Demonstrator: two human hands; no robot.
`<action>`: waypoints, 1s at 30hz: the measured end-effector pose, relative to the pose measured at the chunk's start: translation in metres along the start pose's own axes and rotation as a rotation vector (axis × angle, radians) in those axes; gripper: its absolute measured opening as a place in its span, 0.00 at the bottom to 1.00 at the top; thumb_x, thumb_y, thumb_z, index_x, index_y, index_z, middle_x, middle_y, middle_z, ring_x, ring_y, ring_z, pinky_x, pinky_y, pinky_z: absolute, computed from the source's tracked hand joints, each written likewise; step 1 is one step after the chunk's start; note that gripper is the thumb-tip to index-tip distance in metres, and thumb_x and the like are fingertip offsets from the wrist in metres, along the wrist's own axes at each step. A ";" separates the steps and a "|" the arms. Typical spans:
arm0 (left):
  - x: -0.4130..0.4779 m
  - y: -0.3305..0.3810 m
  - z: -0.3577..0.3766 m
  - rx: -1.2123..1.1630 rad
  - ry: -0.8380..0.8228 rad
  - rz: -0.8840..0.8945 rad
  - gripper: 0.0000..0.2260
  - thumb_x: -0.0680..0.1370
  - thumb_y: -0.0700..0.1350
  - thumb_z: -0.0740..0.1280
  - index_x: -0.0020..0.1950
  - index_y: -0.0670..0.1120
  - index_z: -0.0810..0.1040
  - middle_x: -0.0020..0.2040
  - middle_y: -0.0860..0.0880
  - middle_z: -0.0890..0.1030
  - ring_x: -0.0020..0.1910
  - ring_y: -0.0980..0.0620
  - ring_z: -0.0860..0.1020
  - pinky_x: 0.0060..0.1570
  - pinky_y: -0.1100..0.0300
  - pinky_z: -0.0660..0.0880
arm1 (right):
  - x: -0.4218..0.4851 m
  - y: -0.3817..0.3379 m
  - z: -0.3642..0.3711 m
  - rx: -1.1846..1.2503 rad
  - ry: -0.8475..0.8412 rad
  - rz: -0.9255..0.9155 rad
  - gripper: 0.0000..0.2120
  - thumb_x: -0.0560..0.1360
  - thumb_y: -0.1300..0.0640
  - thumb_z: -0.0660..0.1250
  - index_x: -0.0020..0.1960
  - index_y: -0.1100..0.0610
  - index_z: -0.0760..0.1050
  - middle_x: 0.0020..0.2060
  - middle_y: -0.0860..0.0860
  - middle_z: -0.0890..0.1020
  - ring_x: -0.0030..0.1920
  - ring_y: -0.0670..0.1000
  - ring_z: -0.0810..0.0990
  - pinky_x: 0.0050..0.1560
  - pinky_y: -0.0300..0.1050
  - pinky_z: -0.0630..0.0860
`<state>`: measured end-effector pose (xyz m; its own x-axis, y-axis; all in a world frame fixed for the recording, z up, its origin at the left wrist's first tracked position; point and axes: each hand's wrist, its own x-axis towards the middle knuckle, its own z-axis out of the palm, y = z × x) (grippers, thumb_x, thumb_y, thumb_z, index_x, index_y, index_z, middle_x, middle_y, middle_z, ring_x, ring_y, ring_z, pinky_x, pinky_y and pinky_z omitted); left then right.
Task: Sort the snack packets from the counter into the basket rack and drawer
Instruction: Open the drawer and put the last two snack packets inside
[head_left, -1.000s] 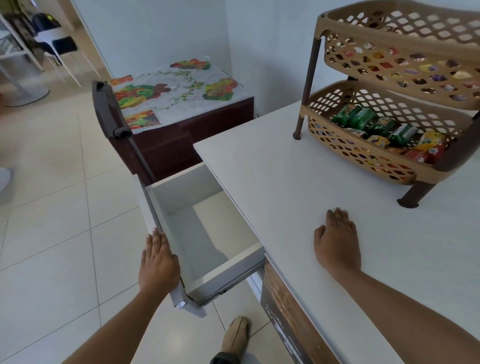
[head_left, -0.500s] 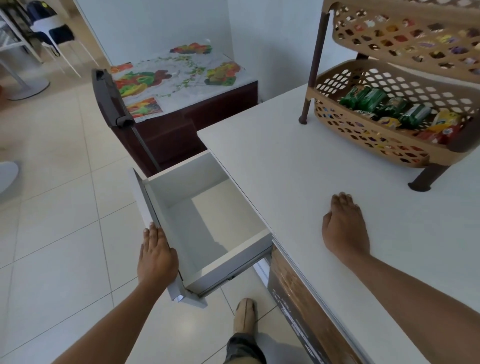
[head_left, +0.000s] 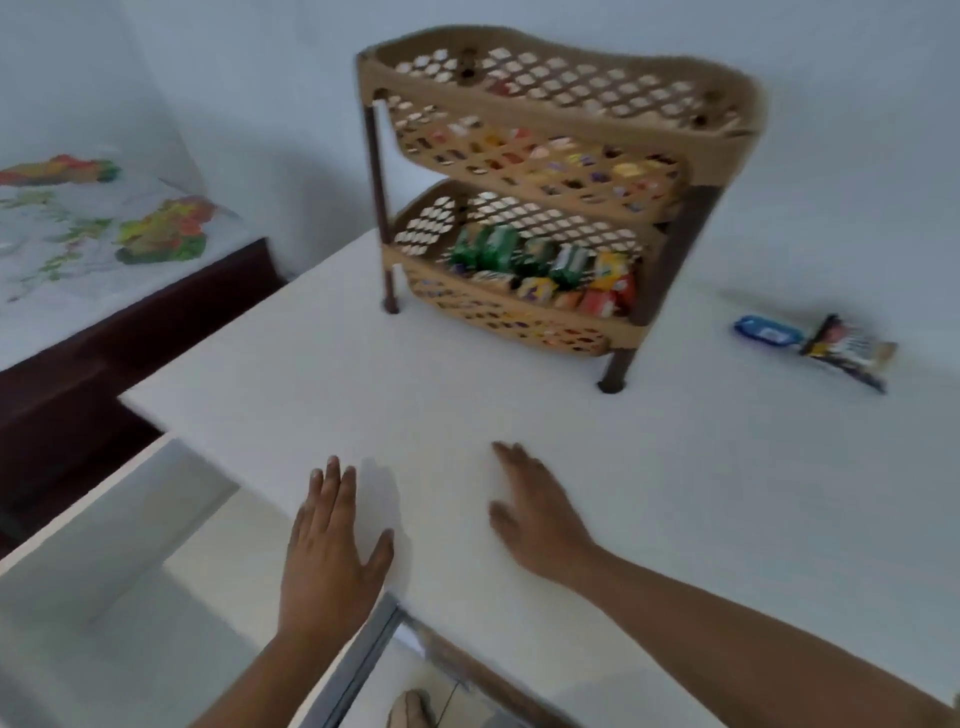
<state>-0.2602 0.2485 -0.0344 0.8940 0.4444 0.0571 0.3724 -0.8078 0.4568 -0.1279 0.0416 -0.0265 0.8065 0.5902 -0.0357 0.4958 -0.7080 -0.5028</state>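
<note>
A tan two-tier basket rack (head_left: 566, 88) stands on the white counter (head_left: 675, 493); both tiers hold several snack packets, green and orange ones (head_left: 540, 270) in the lower tier. To its right lie a blue packet (head_left: 768, 333) and a dark packet (head_left: 847, 349) on the counter. The white drawer (head_left: 124, 545) stands pulled out at the lower left, with nothing visible inside. My left hand (head_left: 332, 545) hovers with fingers spread over the counter's corner beside the drawer, holding nothing. My right hand (head_left: 540, 514) is flat and empty just above the counter.
A low dark cabinet with a fruit-printed cloth (head_left: 104, 234) stands at the left behind the drawer. White walls close in the counter at the back. My foot (head_left: 410, 709) shows on the floor below the counter's front edge.
My left hand has left the drawer's front and moved up to the counter's corner. My right hand has slid a little leftward. The view swung right and up, revealing two packets.
</note>
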 end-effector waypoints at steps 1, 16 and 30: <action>0.011 0.012 0.008 -0.019 -0.025 0.044 0.35 0.79 0.56 0.64 0.80 0.45 0.52 0.80 0.50 0.48 0.79 0.54 0.45 0.76 0.54 0.49 | -0.001 0.004 -0.005 0.039 -0.006 0.013 0.32 0.80 0.55 0.61 0.79 0.53 0.51 0.79 0.51 0.55 0.78 0.49 0.51 0.73 0.35 0.42; 0.081 0.109 0.082 0.153 -0.081 0.125 0.37 0.76 0.67 0.44 0.77 0.45 0.63 0.78 0.50 0.60 0.78 0.50 0.57 0.74 0.47 0.54 | 0.036 0.225 -0.221 -0.305 0.355 0.389 0.26 0.72 0.57 0.70 0.69 0.57 0.71 0.69 0.56 0.73 0.69 0.57 0.71 0.68 0.50 0.66; 0.081 0.121 0.094 0.139 0.040 0.093 0.41 0.73 0.72 0.47 0.64 0.41 0.77 0.69 0.44 0.75 0.69 0.43 0.71 0.65 0.42 0.64 | 0.080 0.378 -0.298 -0.407 0.123 0.771 0.34 0.71 0.53 0.71 0.74 0.45 0.61 0.74 0.53 0.64 0.73 0.60 0.63 0.67 0.64 0.62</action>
<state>-0.1191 0.1509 -0.0579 0.9166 0.3782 0.1296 0.3221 -0.8906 0.3211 0.2200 -0.2938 0.0377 0.9813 -0.1387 -0.1335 -0.1438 -0.9892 -0.0290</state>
